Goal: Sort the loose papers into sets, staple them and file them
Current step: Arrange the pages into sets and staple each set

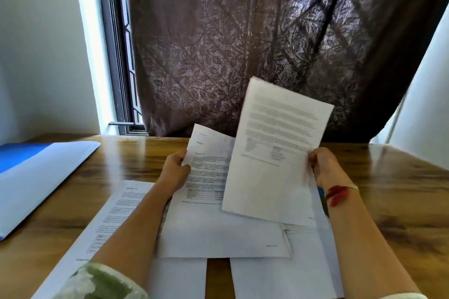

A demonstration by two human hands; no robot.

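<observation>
nearest the body, loose papers (116,213) lie flat on the wooden table (401,177), long axis pointing away. above them the left hand (175,170) pinches one printed sheet (209,177) and the right hand (325,165) pinches a second sheet (279,153), tilted and overlapping the first. blue folder (36,177) lies well left, nearer the left hand. behind: patterned curtain (243,43), window (116,56).

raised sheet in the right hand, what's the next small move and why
Probably set the raised sheet down on a matching pile among the flat papers on the table: the right hand pinches it aloft, the left hand holds a second sheet, so sorting looks unfinished.
</observation>
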